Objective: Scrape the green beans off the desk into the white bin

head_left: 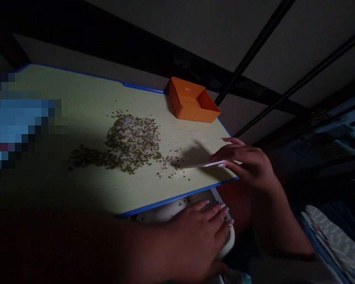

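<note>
A pile of small green beans mixed with white grains [133, 144] lies spread on the pale tabletop [85, 98], with a darker strip of beans [85, 157] trailing off to the left. My right hand [245, 159] pinches a thin, flat white tool [205, 163] between thumb and fingers. The tool's tip reaches down among a few scattered beans [173, 163] right of the pile; its exact kind is unclear. Below the table's edge, my left hand [202, 232] lies palm down, fingers apart, over a white tray [227, 238] with some beans in it.
An orange open box [195, 100] stands at the table's far right corner. A small patch of white grains [195, 135] lies in front of it. The blue table rim [177, 199] runs above the tray. A pixelated blue shape [14, 122] is at left, folded cloth [334, 236] at lower right.
</note>
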{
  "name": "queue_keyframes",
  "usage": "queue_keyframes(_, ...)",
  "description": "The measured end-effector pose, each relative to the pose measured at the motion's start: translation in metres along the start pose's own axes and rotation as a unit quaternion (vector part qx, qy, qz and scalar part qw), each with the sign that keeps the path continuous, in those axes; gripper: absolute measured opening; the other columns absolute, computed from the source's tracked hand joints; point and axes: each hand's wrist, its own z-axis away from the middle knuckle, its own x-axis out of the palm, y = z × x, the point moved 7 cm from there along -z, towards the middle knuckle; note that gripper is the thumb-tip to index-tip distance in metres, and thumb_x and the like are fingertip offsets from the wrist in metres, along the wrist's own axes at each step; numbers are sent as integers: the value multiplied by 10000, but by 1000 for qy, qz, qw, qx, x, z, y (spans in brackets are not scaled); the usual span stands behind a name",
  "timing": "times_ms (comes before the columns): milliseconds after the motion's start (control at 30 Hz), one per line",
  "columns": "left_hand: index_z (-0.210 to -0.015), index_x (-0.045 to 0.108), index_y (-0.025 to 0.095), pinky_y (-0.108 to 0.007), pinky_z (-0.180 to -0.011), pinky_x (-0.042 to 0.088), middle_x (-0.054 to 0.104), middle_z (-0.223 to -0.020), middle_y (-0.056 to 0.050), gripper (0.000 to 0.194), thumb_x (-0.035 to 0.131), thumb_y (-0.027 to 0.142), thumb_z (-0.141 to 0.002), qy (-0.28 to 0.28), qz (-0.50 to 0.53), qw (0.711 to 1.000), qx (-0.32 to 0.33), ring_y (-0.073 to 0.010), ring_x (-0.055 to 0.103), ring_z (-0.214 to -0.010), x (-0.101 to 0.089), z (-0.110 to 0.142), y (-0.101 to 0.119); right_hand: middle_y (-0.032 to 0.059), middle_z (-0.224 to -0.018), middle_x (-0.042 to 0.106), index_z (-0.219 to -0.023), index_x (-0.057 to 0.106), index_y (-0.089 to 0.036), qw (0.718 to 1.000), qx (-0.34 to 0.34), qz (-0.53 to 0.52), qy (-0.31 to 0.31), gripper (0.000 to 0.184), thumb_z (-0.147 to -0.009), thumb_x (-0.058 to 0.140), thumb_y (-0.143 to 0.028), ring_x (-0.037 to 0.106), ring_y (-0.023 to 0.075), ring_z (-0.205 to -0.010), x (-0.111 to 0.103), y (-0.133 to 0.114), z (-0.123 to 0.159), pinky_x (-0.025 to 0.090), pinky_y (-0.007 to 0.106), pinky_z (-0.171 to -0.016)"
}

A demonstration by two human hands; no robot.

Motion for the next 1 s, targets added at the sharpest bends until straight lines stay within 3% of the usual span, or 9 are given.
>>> queue_keyframes(267,-1363,387,87,-436,-1096,290,348,-1462,-157,624,367,522,-915,9,-7,1000,2,-259,307,-1357,2,1,0,18,-885,727,-850,666,-216,1000,17,7,-4,91,-822,607,-153,671,143,-860,-2,3,6,277,426,-1055)
queue_keyframes(1000,-1364,392,85,-433,-1089,297,352,-1459,-158,628,371,523,-915,6,-9,1000,1,-263,311,-1355,0,-1,0,19,-937,732,-893,674,-241,999,41,-1,-4,132,-822,597,-161,679,163,-889,-5,0,23,316,435,-1046)
